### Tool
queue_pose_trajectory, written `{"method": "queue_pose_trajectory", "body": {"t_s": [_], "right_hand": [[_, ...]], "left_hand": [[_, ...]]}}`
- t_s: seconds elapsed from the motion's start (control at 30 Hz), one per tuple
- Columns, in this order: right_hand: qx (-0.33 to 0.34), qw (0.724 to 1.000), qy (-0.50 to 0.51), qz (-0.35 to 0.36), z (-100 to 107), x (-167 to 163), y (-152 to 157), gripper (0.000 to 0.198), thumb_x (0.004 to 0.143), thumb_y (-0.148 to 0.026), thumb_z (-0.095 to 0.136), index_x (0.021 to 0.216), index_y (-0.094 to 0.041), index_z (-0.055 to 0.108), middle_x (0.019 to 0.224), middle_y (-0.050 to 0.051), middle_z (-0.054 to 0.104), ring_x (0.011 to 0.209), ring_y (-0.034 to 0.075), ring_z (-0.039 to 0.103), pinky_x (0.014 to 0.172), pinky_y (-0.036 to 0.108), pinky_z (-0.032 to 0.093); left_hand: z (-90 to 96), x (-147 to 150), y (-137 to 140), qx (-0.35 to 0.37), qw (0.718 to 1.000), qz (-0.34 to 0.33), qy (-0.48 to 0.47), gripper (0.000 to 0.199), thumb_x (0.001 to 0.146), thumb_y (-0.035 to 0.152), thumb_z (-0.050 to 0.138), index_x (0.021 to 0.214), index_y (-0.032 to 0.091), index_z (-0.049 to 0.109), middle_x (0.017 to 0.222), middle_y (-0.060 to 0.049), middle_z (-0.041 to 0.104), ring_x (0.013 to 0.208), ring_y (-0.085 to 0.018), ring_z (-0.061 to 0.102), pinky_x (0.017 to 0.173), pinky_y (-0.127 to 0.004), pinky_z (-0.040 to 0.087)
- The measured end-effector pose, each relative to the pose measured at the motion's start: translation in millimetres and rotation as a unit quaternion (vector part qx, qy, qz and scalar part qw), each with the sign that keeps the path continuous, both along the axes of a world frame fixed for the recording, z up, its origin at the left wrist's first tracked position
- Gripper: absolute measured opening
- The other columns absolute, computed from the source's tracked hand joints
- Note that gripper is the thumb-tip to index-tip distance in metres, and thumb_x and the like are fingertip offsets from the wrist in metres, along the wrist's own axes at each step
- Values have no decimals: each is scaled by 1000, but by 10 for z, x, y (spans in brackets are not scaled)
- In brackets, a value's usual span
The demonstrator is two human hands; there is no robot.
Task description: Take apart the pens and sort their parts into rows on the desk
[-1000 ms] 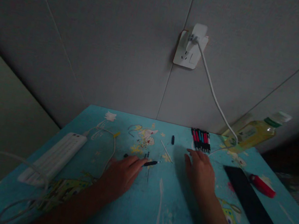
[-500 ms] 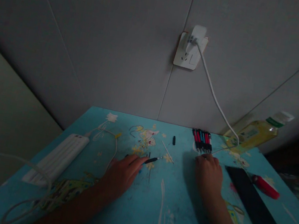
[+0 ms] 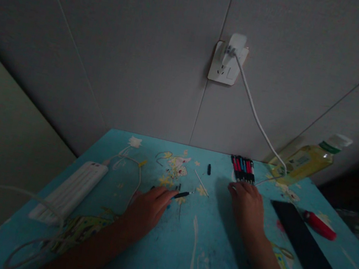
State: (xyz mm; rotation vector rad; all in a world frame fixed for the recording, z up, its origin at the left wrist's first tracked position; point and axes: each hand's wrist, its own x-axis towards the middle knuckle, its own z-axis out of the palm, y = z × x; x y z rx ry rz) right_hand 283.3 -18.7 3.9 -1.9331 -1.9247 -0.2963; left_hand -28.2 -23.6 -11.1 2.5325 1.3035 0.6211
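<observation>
At the middle of the blue tabletop, my left hand [image 3: 148, 203] is closed around a pen [image 3: 182, 194]. The pen's black grip and metal tip stick out to the right past my fingers, and the rest of it is mostly hidden. My right hand [image 3: 247, 205] is raised slightly over the table, fingers curled together. Something small and pale may be at its fingertips; I cannot make it out. Just beyond that hand lies a row of red, blue and black pens [image 3: 243, 168]. Between the hands are a thin white pen refill [image 3: 201, 183] and a short black piece [image 3: 209, 169].
A white power strip [image 3: 70, 192] with a looping cable lies at the left. On the right are a dark flat slab [image 3: 303, 240], a red object [image 3: 319, 225] and a bottle of yellow liquid [image 3: 307, 163]. A charger cable [image 3: 252, 105] hangs from the wall socket.
My right hand has shifted a little to the left, off the near ends of the pen row. My left hand keeps its place on the pen.
</observation>
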Motion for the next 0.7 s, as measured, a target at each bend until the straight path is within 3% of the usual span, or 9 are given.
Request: {"method": "queue_pose_trajectory", "body": {"t_s": [0.1, 0.2, 0.7], "right_hand": [[5, 977, 152, 147, 48, -239, -14, 17, 96, -27, 55, 100, -21, 70, 101, 8, 70, 96, 23, 62, 89, 37, 49], [-18, 946, 234, 222, 64, -480, -84, 15, 96, -27, 56, 102, -23, 70, 101, 6, 70, 98, 22, 62, 90, 36, 49], [-85, 886, 378, 254, 45, -740, -214, 13, 95, -28, 60, 101, -24, 70, 98, 5, 69, 95, 19, 63, 87, 34, 50]], "left_hand": [[23, 4, 8, -6, 1000, -6, 2, 35, 101, 21, 40, 132, 25, 56, 110, -6, 65, 99, -18, 63, 86, -31, 50], [57, 13, 6, -15, 1000, -2, 15, 35, 100, 21, 41, 131, 26, 56, 108, -5, 65, 98, -18, 63, 84, -30, 50], [48, 0, -36, 6, 999, -34, 30, 37, 101, 20, 42, 136, 29, 51, 111, -5, 64, 97, -18, 63, 79, -29, 49]]}}
